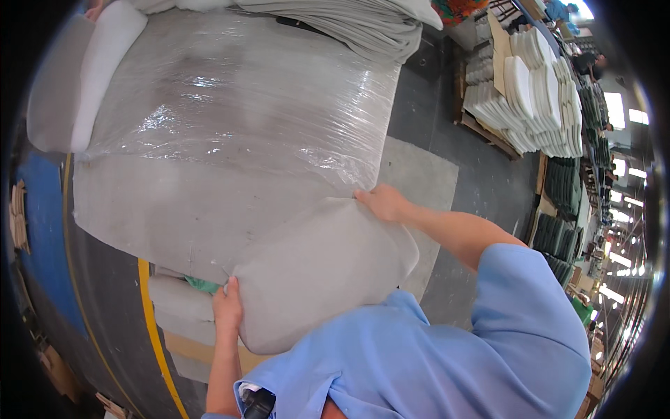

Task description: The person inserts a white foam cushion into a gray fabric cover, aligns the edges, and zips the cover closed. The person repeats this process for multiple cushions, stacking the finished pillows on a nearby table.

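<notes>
A grey felt-like mat (324,269) with rounded corners lies close against my body, between my two hands. At its left edge my left hand (227,305) is closed, pinching a corner with the thumb on top. My right hand (382,202) grips the far right edge of the same mat, fingers closed over it. Beyond the mat is a broad, pale grey panel (174,202), its far part covered by clear plastic film (230,84). What the mat rests on underneath is hidden.
Folded grey sheets (349,24) are piled at the far edge. A white padded piece (112,63) leans at far left. Stacked white pads (530,91) stand on a pallet at right. A yellow floor line (157,342) runs at lower left, beside more grey pieces (181,300).
</notes>
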The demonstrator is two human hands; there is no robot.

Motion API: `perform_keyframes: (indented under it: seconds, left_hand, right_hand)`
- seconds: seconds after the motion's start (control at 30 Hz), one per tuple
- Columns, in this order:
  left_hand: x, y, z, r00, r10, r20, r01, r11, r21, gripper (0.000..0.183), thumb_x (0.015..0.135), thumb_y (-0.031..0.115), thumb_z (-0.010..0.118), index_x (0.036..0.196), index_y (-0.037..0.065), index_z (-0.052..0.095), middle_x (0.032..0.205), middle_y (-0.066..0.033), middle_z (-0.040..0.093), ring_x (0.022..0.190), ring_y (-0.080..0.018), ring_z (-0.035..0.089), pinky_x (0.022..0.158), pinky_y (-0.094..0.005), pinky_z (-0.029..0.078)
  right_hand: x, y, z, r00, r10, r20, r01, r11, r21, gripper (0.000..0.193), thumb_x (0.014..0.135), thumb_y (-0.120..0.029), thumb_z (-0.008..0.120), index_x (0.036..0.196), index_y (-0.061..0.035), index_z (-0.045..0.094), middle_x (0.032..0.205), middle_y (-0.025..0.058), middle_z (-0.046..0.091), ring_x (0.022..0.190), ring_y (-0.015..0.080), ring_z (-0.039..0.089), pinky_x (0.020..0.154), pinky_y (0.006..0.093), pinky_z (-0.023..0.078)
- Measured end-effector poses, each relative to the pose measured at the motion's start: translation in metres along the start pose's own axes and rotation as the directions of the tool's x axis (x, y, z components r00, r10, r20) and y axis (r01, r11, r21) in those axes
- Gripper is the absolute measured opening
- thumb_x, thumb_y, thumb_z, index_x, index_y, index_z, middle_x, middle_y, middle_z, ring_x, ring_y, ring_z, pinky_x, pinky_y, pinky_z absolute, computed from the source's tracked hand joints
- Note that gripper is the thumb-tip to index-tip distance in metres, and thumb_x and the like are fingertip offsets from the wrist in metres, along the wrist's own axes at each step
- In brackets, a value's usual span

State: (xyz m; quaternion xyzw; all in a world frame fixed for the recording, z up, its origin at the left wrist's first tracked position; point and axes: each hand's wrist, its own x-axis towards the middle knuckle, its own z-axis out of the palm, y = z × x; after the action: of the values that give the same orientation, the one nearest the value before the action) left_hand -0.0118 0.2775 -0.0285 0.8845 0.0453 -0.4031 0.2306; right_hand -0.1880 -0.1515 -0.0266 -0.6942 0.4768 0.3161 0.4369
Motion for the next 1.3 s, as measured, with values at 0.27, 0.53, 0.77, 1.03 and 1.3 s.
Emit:
perform_keyframes:
  seconds: [0.27,0.53,0.77,1.03,1.3]
  left_hand:
    - [0.009,-0.015,0.003,0.995,-0.097,0.035,0.103,0.906,-0.41,0.071,0.109,0.053,0.054,0.132,-0.014,0.064,0.129,-0.0212,0.071,0.116,-0.0306,0.067,0.101,-0.0399,0.051]
    - [-0.064,0.013,-0.039,0.946,0.313,0.082,-0.142,0.629,-0.764,0.074,0.101,0.022,0.072,0.162,0.005,0.034,0.144,-0.0165,0.059,0.129,-0.0288,0.059,0.108,-0.0427,0.05]
    - [-0.173,0.062,-0.016,0.769,0.636,-0.06,-0.519,0.567,-0.64,0.11,0.077,-0.017,0.074,0.169,0.014,0.022,0.154,-0.0139,0.05,0.138,-0.0304,0.053,0.115,-0.0432,0.046]
    - [-0.172,0.07,0.072,0.585,0.807,0.086,-0.675,0.543,-0.501,0.094,0.087,-0.005,0.076,0.167,0.005,0.029,0.162,-0.0183,0.042,0.148,-0.0274,0.043,0.121,-0.0378,0.034]
    - [-0.159,0.126,0.055,0.314,0.949,0.04,-0.886,0.308,-0.346,0.072,0.096,0.008,0.071,0.161,0.002,0.041,0.169,-0.02,0.035,0.157,-0.0314,0.033,0.128,-0.0421,0.024]
  right_hand:
    - [-0.01,0.009,0.005,0.994,0.018,-0.105,-0.012,0.998,0.061,0.084,0.105,-0.066,0.041,0.133,0.0094,0.067,0.138,0.0298,0.065,0.132,0.0458,0.06,0.113,0.0495,0.045]
    - [-0.052,0.005,-0.024,0.884,-0.187,-0.428,0.394,0.79,0.47,0.092,0.108,-0.071,0.026,0.127,0.0075,0.07,0.132,0.0255,0.068,0.13,0.0389,0.06,0.114,0.0455,0.042]
    - [-0.083,-0.058,-0.09,0.572,-0.349,-0.743,0.789,-0.015,0.614,0.082,0.112,-0.066,0.024,0.096,0.0001,0.071,0.085,0.0118,0.072,0.082,0.019,0.068,0.08,0.0337,0.053]
    - [-0.007,-0.078,-0.107,0.602,-0.148,-0.785,0.788,-0.048,0.613,0.076,0.113,-0.064,0.028,0.108,-0.0007,0.071,0.088,0.0089,0.075,0.079,0.017,0.065,0.078,0.033,0.053]
    - [-0.075,-0.076,-0.067,0.631,-0.436,-0.642,0.749,0.124,0.651,0.087,0.095,-0.029,0.074,0.165,-0.0031,0.031,0.168,0.0187,0.036,0.152,0.0315,0.04,0.124,0.0379,0.03]
